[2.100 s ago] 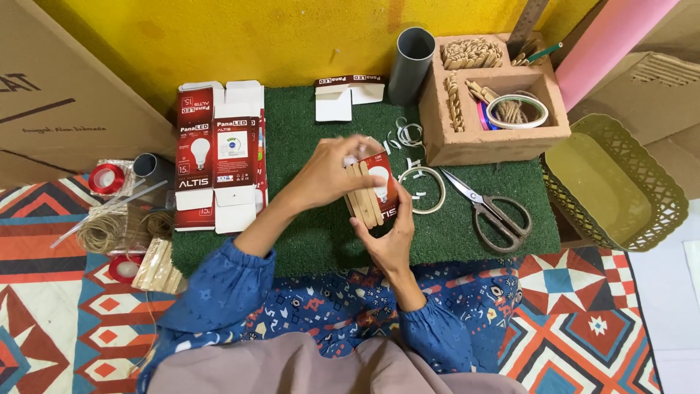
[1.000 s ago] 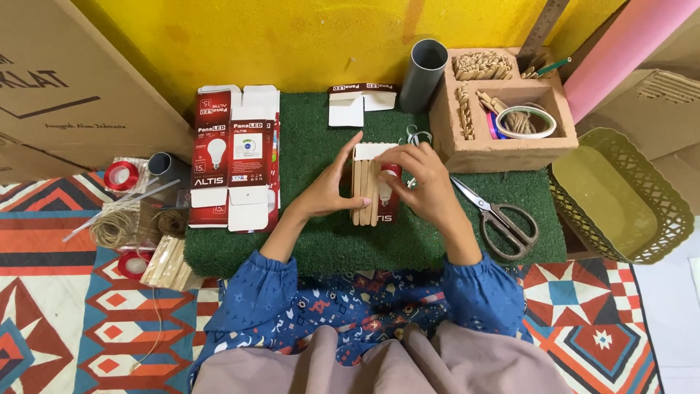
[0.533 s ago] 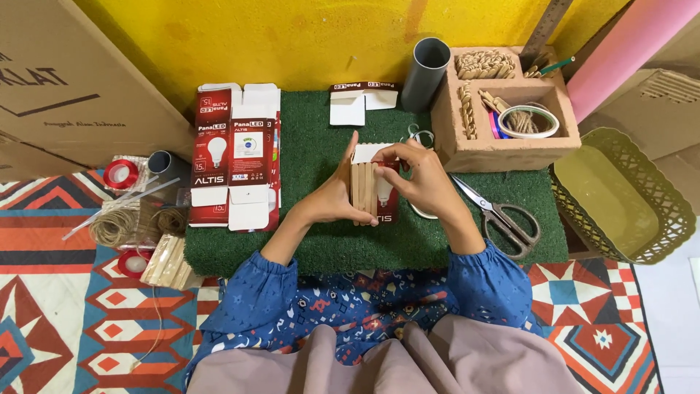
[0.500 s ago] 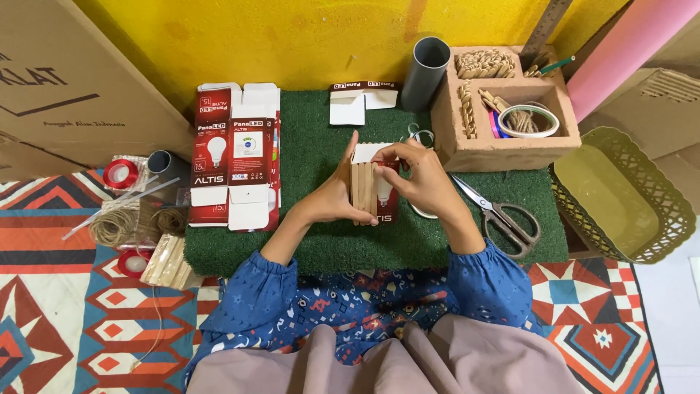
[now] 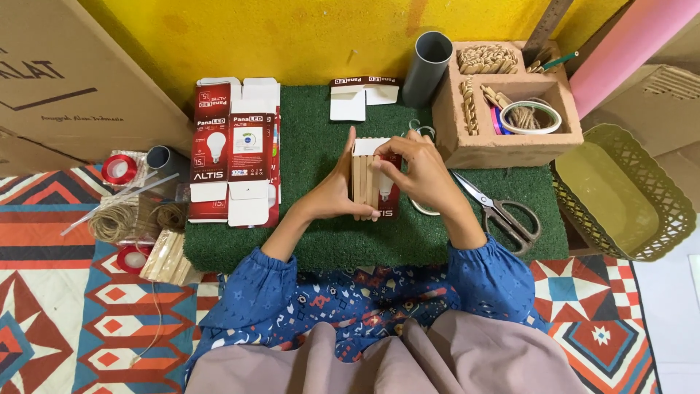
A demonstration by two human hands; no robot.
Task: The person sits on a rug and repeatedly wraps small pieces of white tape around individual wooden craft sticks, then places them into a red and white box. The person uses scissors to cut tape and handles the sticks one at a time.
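On a green turf mat [image 5: 313, 241], a small red-and-white bulb carton [image 5: 384, 191] lies flat with several wooden craft sticks [image 5: 362, 179] laid side by side on its left part. My left hand [image 5: 337, 188] presses against the left edge of the sticks, thumb over their lower end. My right hand [image 5: 418, 169] rests on the carton's right side, with its fingertips on the sticks.
A flattened bulb carton [image 5: 235, 149] lies on the mat's left, another small one [image 5: 361, 95] at the back. A grey tube [image 5: 427, 66] and a brown organiser box [image 5: 510, 109] stand back right, with scissors [image 5: 503, 211] and an olive basket [image 5: 620, 193] alongside. Twine [image 5: 113, 222], tape rolls [image 5: 119, 169] and spare sticks [image 5: 164, 255] lie left.
Two seconds ago both hands held the carton and sticks lifted off the mat. They have lowered it flat onto the turf; since then only the right fingers have shifted slightly.
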